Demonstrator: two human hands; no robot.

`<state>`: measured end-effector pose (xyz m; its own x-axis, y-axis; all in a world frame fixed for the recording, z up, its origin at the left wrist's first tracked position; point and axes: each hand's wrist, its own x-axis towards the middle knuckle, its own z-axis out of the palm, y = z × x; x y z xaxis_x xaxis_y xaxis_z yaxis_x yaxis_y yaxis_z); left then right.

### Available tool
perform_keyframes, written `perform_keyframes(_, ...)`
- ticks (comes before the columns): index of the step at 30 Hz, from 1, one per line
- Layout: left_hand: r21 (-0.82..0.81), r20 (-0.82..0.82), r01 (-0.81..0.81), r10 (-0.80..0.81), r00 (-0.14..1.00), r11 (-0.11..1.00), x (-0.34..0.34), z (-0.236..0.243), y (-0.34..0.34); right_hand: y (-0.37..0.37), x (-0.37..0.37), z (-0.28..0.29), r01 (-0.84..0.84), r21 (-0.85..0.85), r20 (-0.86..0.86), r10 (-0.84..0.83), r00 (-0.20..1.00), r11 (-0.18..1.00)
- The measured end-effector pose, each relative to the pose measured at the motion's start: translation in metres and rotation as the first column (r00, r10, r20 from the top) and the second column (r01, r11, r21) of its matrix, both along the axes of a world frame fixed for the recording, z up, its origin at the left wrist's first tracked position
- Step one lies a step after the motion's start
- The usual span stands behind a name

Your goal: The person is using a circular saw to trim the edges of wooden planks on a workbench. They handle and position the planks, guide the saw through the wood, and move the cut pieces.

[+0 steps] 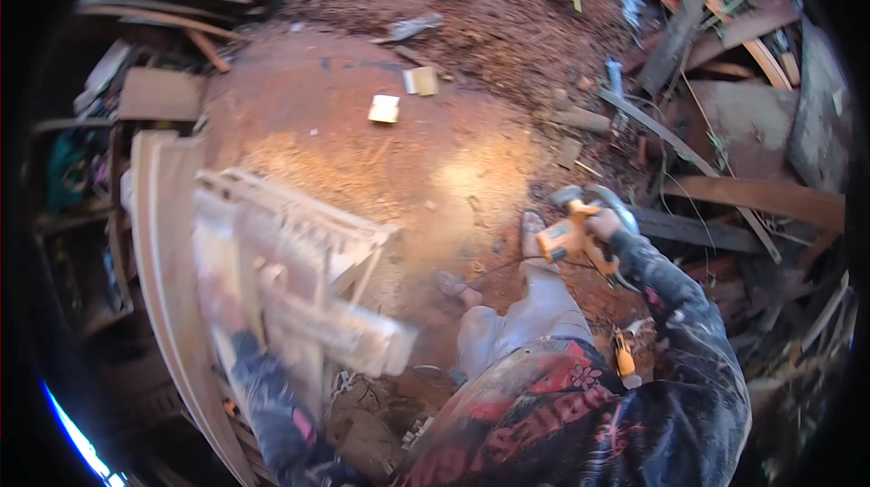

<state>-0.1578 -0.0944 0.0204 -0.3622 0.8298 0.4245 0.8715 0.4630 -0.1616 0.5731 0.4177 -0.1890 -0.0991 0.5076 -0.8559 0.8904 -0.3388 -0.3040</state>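
Note:
My right hand (602, 224) is closed round the handle of an orange power tool (564, 239) with a rounded grey part at its far side. It is held off to the right, above my foot and the ground. My left arm reaches down on the left, and my left hand (225, 308) is at pale sawn timber pieces (304, 315). Motion smears its fingers, so its grip cannot be made out. The timber pieces are blurred too. Just beyond them sits a slatted wooden frame (299, 215), and a long upright plank (172, 279) stands to their left.
Scrap boards (725, 170) are heaped along the right. A smaller orange tool (623, 356) lies beside my right arm. Two small wood blocks (384, 108) rest on the reddish ground ahead, where sawdust (471, 174) is spread. Shelving (77, 215) stands at far left.

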Motion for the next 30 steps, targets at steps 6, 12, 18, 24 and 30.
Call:
perform_keyframes(6,-0.055,0.466,-0.547,0.506,0.726,0.836,0.053,0.029,0.092,0.052,-0.024,-0.151,-0.3,-0.06,0.191,0.305,0.933,0.952)
perform_keyframes(12,-0.08,0.398,-0.628,0.603,0.692,0.774,0.066,0.044,0.093,0.112,-0.053,-0.264,-0.413,0.172,0.028,0.414,0.91,0.895)
perform_keyframes(18,-0.113,0.32,-0.678,0.673,0.667,0.726,0.069,0.045,0.093,0.153,-0.085,-0.332,-0.658,0.237,0.099,0.656,0.748,0.714)
perform_keyframes(24,-0.157,0.27,-0.702,0.714,0.647,0.695,0.058,0.038,0.111,0.139,0.006,-0.408,-0.728,0.257,0.08,0.737,0.671,0.636)
perform_keyframes(30,-0.188,0.219,-0.716,0.74,0.636,0.672,0.068,0.076,0.1,0.134,0.049,-0.465,-0.791,-0.022,0.086,0.789,0.608,0.612)
